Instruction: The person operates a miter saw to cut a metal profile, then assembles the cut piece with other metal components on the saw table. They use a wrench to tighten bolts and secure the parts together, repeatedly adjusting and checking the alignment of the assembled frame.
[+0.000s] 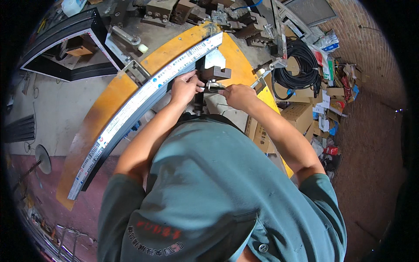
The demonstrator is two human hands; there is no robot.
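Note:
My left hand [184, 90] is closed beside the inner edge of a long curved metal profile [148, 91] wrapped in white printed film. Its fingertips pinch close to a dark upright bar [199, 98]; what they hold is too small to make out. My right hand [240, 97] wraps round the end of a slim metal hand tool [213, 87], which points left toward my left fingers. Just above the tool sits a brown notched steel block [216, 73]. The profile lies along a curved orange plate [114, 94].
Heavy steel blocks [158, 12] crowd the bench's far side. A black-framed profile window [65, 48] stands at left. On the right are a coil of black cable [301, 63], cardboard boxes [299, 115] and scattered packaging. A yellow plate edge [268, 100] runs beneath my right forearm.

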